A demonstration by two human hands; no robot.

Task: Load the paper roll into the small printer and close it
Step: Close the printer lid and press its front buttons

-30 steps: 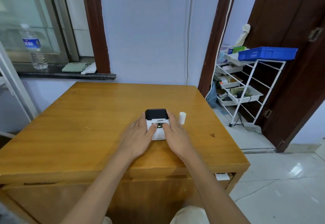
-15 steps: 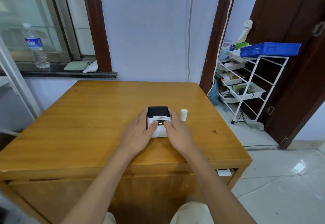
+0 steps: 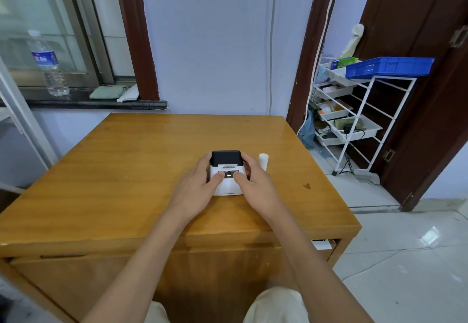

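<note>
Both hands, left (image 3: 195,191) and right (image 3: 255,186), grip the closed printer (image 3: 226,173); paper roll (image 3: 263,161) stands unloaded just beside the right grip.

Small white printer (image 3: 226,179) with black lid shut, flat on table, white paper roll (image 3: 263,161) upright just beside

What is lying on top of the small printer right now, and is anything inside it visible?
Both thumbs rest on the small printer: the left hand and right hand grip its sides. Its black lid looks closed, so the inside cannot be seen. The paper roll stands beside it on the table.
</note>
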